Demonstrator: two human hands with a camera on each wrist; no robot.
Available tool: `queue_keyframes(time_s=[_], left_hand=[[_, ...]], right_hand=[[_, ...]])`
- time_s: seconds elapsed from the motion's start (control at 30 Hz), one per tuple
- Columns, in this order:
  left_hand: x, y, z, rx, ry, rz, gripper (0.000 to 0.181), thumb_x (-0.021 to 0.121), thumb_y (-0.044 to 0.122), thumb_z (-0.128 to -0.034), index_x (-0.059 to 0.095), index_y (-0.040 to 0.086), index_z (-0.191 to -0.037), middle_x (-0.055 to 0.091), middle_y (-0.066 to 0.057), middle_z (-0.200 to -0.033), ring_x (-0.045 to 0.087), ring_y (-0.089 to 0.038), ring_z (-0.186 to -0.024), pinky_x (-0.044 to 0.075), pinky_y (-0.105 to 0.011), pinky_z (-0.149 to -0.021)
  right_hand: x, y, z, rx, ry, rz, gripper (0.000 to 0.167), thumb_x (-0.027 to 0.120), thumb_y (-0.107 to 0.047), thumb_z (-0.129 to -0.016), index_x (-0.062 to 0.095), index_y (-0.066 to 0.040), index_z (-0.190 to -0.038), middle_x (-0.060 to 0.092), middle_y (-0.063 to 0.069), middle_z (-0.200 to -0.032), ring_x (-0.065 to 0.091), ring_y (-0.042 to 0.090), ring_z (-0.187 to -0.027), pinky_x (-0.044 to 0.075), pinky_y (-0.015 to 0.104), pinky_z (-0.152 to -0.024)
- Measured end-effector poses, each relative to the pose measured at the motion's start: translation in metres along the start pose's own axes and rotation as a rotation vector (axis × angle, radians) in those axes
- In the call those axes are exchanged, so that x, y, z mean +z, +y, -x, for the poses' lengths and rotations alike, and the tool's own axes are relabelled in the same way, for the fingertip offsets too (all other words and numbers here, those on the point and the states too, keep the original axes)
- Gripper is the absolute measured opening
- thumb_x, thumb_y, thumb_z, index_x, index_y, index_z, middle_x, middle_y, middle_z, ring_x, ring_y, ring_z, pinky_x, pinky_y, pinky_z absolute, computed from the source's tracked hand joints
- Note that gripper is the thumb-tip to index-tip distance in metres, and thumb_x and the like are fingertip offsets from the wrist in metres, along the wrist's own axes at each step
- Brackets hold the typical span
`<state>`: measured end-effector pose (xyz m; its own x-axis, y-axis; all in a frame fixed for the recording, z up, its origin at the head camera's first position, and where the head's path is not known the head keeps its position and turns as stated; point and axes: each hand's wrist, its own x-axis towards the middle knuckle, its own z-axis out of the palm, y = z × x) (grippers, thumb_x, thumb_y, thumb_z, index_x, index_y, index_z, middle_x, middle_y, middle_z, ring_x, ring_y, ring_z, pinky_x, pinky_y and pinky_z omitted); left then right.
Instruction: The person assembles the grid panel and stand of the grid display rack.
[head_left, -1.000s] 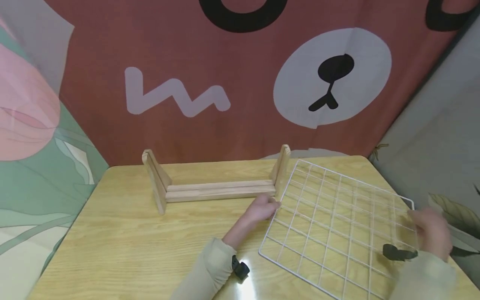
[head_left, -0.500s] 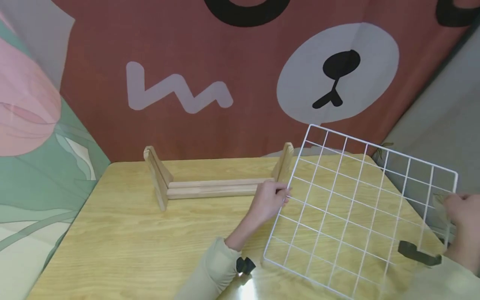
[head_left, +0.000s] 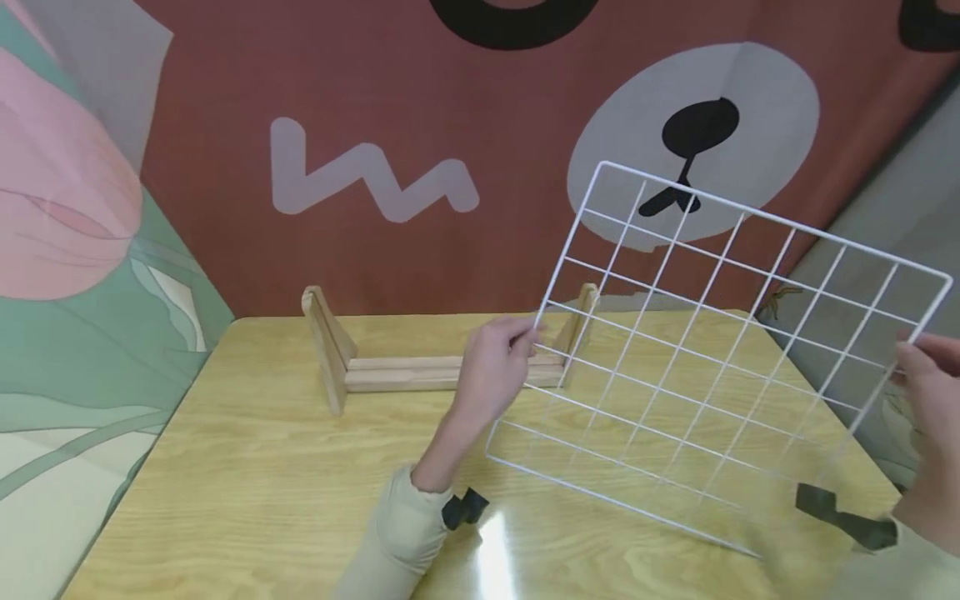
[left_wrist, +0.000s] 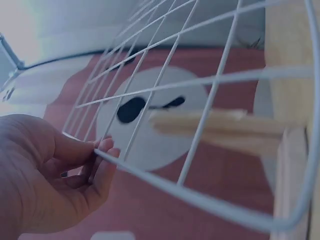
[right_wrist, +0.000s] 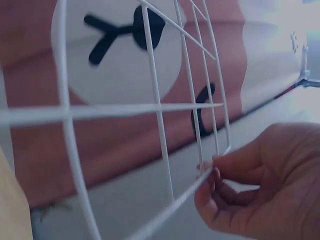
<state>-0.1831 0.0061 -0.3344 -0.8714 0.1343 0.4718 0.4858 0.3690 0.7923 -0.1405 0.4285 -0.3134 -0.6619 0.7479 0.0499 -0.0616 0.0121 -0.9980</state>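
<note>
A white wire grid panel [head_left: 705, 308] is held up at a tilt over the right part of the table. My left hand [head_left: 491, 367] pinches its left edge rod; in the left wrist view the thumb and fingers [left_wrist: 102, 170] close round that rod. At the opposite edge my right hand [head_left: 933, 400] pinches the other side rod, which the right wrist view shows between thumb and fingertips [right_wrist: 207, 197]. Behind the left hand stands a wooden rack [head_left: 326, 358], two upright end pieces joined by low slats. The hand and the grid cover part of its right side.
The wood-grain table [head_left: 247, 500] reaches back to a red printed curtain [head_left: 375, 267] with a bear's muzzle on it. A grey curtain [head_left: 900, 192] hangs along the right side.
Both hands have lifted the grid panel off the table and tilted it more upright. Since half a second ago, the left hand has moved left and up, in front of the wooden rack.
</note>
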Motion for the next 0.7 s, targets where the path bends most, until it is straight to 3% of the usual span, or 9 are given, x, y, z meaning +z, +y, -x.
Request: queue_keyframes(time_s=[0.13, 0.27, 0.5, 0.63, 0.7], left_hand=[[-0.017, -0.007, -0.006, 0.021, 0.137, -0.004, 0.016, 0.063, -0.006, -0.0985, 0.077, -0.008, -0.106, 0.074, -0.016, -0.091, 0.073, -0.027, -0.077, 0.058, -0.025, -0.065], [-0.034, -0.017, -0.011, 0.066, 0.278, -0.043, 0.012, 0.066, -0.004, -0.0978, 0.078, -0.007, -0.1, 0.075, -0.017, -0.088, 0.074, -0.028, -0.074, 0.06, -0.03, -0.065], [-0.061, -0.031, -0.015, 0.175, 0.504, -0.244, 0.011, 0.068, -0.007, -0.0952, 0.078, -0.009, -0.092, 0.075, -0.018, -0.082, 0.074, -0.03, -0.069, 0.06, -0.038, -0.061], [-0.077, -0.038, -0.017, 0.178, 0.615, -0.311, 0.011, 0.068, -0.005, -0.0959, 0.077, -0.01, -0.092, 0.075, -0.02, -0.084, 0.074, -0.033, -0.071, 0.061, -0.041, -0.064], [-0.085, -0.042, -0.018, 0.171, 0.666, -0.316, 0.012, 0.068, -0.004, -0.0967, 0.078, -0.009, -0.092, 0.075, -0.02, -0.084, 0.074, -0.034, -0.072, 0.06, -0.043, -0.064]], right_hand=[[0.024, -0.014, 0.026, -0.141, -0.031, -0.341, 0.037, 0.054, 0.022, -0.094, 0.078, -0.004, -0.084, 0.073, -0.002, -0.078, 0.063, 0.005, -0.062, 0.051, 0.008, -0.06], [0.039, -0.019, 0.041, -0.231, -0.121, -0.518, 0.024, 0.056, 0.026, -0.092, 0.076, 0.012, -0.095, 0.073, 0.009, -0.077, 0.067, 0.012, -0.063, 0.054, 0.014, -0.061], [0.063, -0.027, 0.064, -0.324, -0.278, -0.624, 0.021, 0.06, 0.028, -0.088, 0.067, 0.024, -0.108, 0.073, 0.02, -0.085, 0.071, 0.021, -0.07, 0.058, 0.021, -0.066], [0.074, -0.024, 0.077, -0.432, -0.482, -0.701, 0.03, 0.054, 0.032, -0.088, 0.058, 0.031, -0.117, 0.07, 0.026, -0.085, 0.072, 0.03, -0.073, 0.06, 0.028, -0.066], [0.077, -0.022, 0.082, -0.466, -0.598, -0.665, 0.033, 0.051, 0.032, -0.089, 0.053, 0.032, -0.123, 0.069, 0.027, -0.086, 0.073, 0.031, -0.077, 0.062, 0.03, -0.07]])
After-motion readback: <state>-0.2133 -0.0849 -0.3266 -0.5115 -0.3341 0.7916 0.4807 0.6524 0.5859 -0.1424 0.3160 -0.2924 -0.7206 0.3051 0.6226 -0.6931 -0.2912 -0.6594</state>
